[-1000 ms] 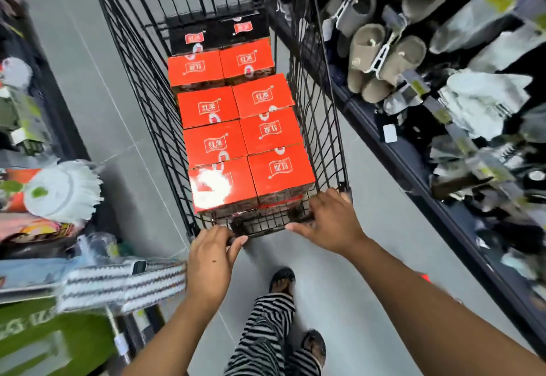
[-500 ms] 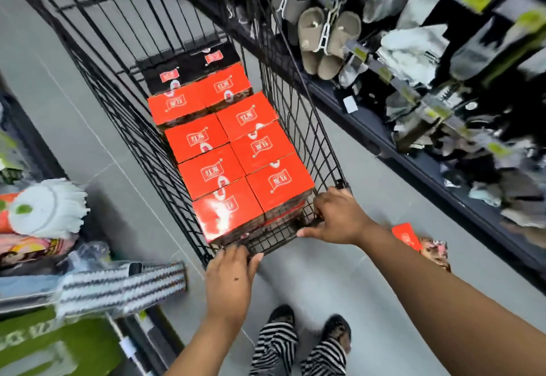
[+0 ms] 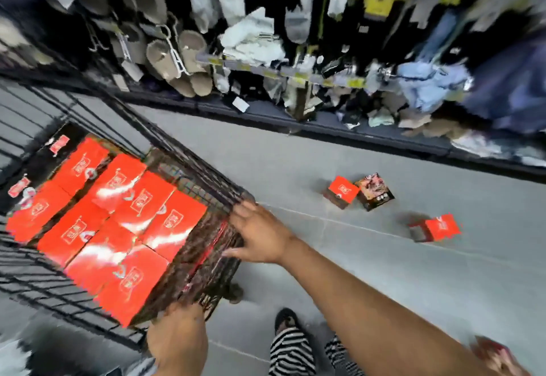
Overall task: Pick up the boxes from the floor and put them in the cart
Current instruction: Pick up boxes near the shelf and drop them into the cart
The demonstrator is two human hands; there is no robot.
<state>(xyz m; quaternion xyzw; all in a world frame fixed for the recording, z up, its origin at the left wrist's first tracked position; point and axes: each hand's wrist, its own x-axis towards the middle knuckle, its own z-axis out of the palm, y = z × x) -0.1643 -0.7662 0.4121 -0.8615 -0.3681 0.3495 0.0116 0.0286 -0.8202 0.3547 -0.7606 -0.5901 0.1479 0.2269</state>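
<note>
The black wire cart [image 3: 204,186] fills the left of the view, packed with several red boxes [image 3: 130,216]. My left hand [image 3: 177,337] grips the cart's near rim at the bottom, its fingers curled over the wire. At the cart's end corner my right hand [image 3: 260,233] rests against the wire with fingers spread fairly straight. On the grey floor to the right lie a red box [image 3: 342,191], a dark patterned box [image 3: 375,191] touching it, and another red box [image 3: 434,228] farther right. The whole frame is motion-blurred.
A dark shelf unit [image 3: 295,59] hung with slippers, socks and packets runs along the far side of the aisle. My feet and striped trousers [image 3: 291,352] are below. A blurred reddish thing [image 3: 496,352] sits at the bottom right.
The view has swung right, bringing the floor boxes into sight. My right hand's fingers have loosened from the cart's rim and now lie spread. My left hand stays on the rim.
</note>
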